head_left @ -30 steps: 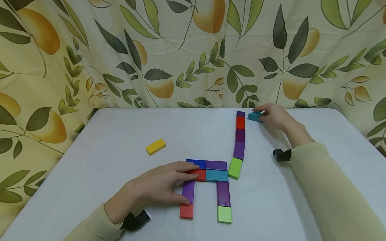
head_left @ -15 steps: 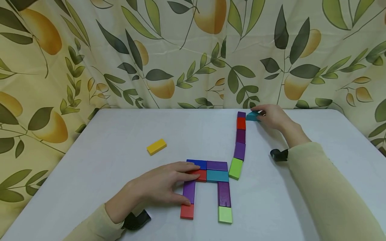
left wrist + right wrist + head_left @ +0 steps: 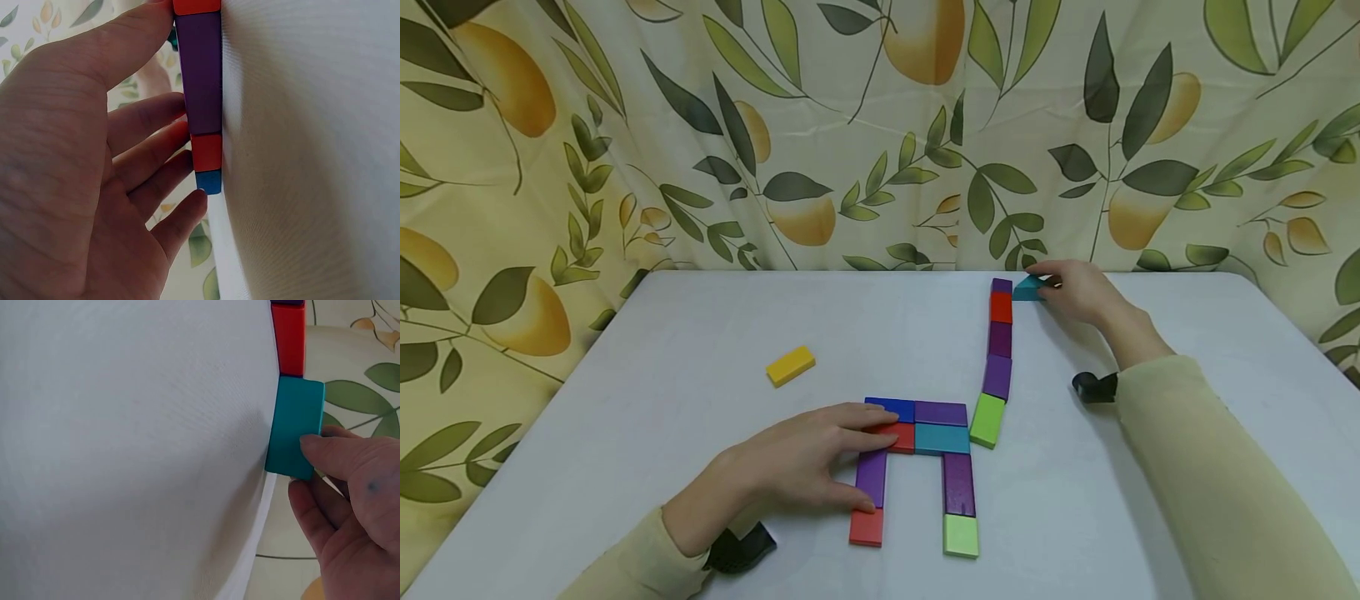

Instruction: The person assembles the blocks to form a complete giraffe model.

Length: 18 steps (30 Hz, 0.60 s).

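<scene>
At the far edge of the table, my right hand (image 3: 1086, 292) pinches a teal wooden block (image 3: 290, 422) between thumb and fingers. The block's end sits against the top of a curved column of blocks, beside a red block (image 3: 1001, 307) and a small-looking purple one. My left hand (image 3: 797, 454) rests spread over the left side of a flat block figure. Its fingertips lie on a blue block (image 3: 891, 409) and a red block (image 3: 904, 437); the thumb touches where a purple block (image 3: 201, 75) meets a lower red block (image 3: 867, 527). Part of the figure is hidden under the hand.
A yellow block (image 3: 791, 366) lies alone to the left. A light green block (image 3: 987, 420) forms the column's lower end, touching or nearly touching the figure. The figure's right leg ends in a pale green block (image 3: 961, 535). A fruit-patterned curtain (image 3: 880, 167) hangs behind the table.
My right hand has slid the teal block a little left, closing the gap to the column's top. My left hand stays in place over the figure.
</scene>
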Tool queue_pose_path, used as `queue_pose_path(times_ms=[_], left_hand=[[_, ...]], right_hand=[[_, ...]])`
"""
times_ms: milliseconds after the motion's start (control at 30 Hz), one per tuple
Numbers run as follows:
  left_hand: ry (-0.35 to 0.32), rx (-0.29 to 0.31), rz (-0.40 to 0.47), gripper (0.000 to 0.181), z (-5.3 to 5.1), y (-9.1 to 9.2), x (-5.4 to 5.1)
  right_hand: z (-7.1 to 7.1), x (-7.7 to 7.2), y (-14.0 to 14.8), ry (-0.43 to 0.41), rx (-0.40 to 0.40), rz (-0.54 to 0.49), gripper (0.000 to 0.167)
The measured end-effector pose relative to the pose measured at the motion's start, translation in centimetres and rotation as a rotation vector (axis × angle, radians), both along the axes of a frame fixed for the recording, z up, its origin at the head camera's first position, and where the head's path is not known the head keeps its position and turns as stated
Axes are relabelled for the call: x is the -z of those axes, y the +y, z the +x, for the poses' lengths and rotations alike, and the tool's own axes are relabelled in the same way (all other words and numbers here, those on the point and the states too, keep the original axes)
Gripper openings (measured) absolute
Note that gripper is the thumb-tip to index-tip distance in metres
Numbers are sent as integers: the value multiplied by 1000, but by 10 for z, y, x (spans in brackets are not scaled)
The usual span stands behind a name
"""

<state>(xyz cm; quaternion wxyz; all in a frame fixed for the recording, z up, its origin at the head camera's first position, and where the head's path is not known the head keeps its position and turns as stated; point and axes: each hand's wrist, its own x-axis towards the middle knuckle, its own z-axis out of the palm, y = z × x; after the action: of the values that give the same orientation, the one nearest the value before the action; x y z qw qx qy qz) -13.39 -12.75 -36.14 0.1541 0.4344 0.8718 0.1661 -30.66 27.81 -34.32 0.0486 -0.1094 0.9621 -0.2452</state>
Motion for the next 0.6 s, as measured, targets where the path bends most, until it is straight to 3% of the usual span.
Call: queue_pose_path(times_ms=[367,600], left_hand=[[3,0,-9,69,1,1,-1],[4,3,-2,69,1,0,-2]], right_hand=[[17,-11,18,-1,24,-31,49],[35,-20,16,29,31,-99,52]])
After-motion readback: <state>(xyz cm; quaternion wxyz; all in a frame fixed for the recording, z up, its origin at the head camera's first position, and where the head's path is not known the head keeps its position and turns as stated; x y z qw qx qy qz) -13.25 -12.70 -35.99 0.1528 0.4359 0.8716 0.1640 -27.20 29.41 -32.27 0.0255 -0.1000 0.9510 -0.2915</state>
